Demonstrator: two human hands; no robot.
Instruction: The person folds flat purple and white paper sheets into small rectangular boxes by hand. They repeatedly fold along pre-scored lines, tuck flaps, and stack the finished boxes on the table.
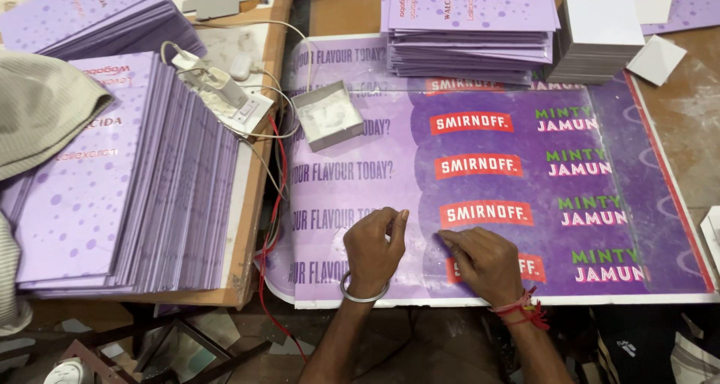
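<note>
- Purple printed sheet [495, 181], glossy and laid flat on the work surface, lay directly under both hands; it looked thin, light and slippery, best taken by its near white edge rather than from the middle.
- The left hand [373, 250], with a metal bangle at the wrist, rested on the sheet with fingers curled loosely inward; whether they pinched anything could not be told.
- The right hand [484, 262], red thread at the wrist, pressed flat, its fingers stretched toward the left hand, holding nothing.
- Beyond the left fingertips sat a small open grey box [328, 115].
- Left of it, white cables [225, 91] trailed.
- A tall pile of purple cards [112, 189] stood left, well apart.
- Farthest, beyond the right fingers, another card stack [469, 28] weighed down the sheet's far edge.
</note>
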